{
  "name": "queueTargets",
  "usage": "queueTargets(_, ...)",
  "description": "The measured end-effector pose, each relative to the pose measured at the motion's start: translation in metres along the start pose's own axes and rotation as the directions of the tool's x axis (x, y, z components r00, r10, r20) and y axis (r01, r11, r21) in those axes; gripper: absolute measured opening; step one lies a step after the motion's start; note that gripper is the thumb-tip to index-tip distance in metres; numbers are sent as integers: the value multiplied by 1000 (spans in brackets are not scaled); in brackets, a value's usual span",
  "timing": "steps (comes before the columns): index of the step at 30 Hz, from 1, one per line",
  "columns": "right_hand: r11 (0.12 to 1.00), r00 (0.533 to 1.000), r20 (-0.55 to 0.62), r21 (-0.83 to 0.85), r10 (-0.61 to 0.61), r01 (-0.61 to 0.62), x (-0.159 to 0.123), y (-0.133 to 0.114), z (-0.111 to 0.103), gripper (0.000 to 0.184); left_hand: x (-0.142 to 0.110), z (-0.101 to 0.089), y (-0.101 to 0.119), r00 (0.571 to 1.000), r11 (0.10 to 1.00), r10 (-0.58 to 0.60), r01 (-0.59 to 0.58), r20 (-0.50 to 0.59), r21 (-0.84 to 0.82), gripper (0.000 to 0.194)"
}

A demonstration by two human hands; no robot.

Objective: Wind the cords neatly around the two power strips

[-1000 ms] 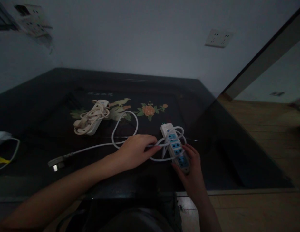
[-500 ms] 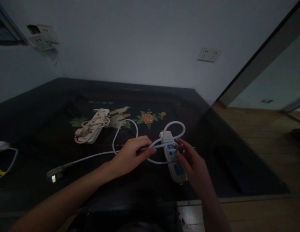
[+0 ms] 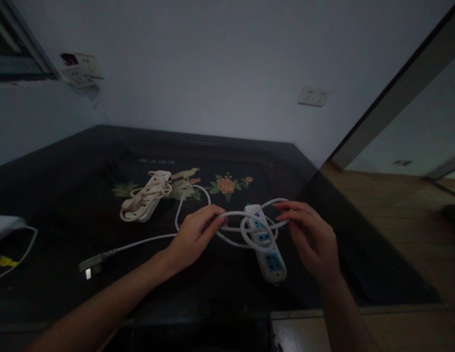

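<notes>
The left hand [image 3: 192,234] pinched the white cord [image 3: 232,228] between thumb and fingertips, just left of the power strip [image 3: 266,244]. The right hand [image 3: 311,237] held the same cord at the far side, its fingers curled over a loop that ran across the top of the strip; how tightly those fingers closed could not be told in the dim light. Between the two hands the cord crossed itself in several loops lying over and around the upper half of the strip, hiding its top outlets. The strip itself lay flat on the dark table [image 3: 66,195], near the front edge, its blue-faced outlets showing at the lower end.

From the left hand the cord trailed away to the left across the table and ended in a plug [image 3: 91,266], well apart from the strip. One arc of cord also curved up behind the left hand toward the painted flower [image 3: 226,185] on the tabletop. Farther back and to the left lay a second power strip [image 3: 144,203], cream-coloured, with its own cord wound around it. At the far left edge a white device [image 3: 3,227] with a thin cable sat partly out of view. A wall socket [image 3: 314,96] was mounted on the wall behind the table.
</notes>
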State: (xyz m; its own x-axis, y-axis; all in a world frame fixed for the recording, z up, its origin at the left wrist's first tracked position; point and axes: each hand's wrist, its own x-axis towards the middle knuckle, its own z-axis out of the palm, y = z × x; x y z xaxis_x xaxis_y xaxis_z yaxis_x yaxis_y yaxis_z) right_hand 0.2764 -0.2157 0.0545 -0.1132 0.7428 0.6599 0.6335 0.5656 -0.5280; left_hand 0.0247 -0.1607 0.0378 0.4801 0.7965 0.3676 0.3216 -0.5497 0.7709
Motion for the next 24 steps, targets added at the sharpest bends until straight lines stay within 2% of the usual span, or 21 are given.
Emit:
queueTargets(3, 1000, 1000, -23, -19, -5, 5, 4, 1, 0, 17, -6, -7, -2, 995, 1000, 9, -7, -97, 18, 22)
queueTargets(5, 998, 999, -41, -61, -5, 2, 8, 2, 3, 12, -12, -12, -3, 990, 998, 54, -52, -133, 19, 18)
queueTargets(9, 991, 997, -72, -130, -30, 21, 19, 9, 10, 26, -24, -17, -6, 990, 991, 134, -134, -47, 13, 13)
queueTargets(12, 989, 993, -119, -148, -25, 7, 28, 17, 10, 41, -32, -18, -11, 995, 995, 98, -98, -8, 8, 13)
queueTargets(14, 971, 990, -131, -236, -59, 26, 34, 25, 6, 44, -37, -18, -14, 998, 998, 60, -60, -19, 12, 13)
queueTargets(18, 846, 971, -101, -515, -215, 134, 49, 45, -10, 23, -45, -19, -18, 999, 999, 38, -38, -21, 12, 15)
queueTargets(20, 796, 962, -124, -593, -242, 123, 59, 55, -18, 15, -48, -19, -20, 999, 1000, 25, -24, -28, 15, 15)
queueTargets(22, 791, 960, -175, -608, -219, 69, 69, 59, -23, 12, -51, -17, -22, 999, 1000, 5, -5, -34, 14, 16)
queueTargets(24, 835, 970, -206, -550, -126, -9, 79, 58, -24, 10, -53, -15, -25, 1000, 1000, 0, 0, -23, 10, 15)
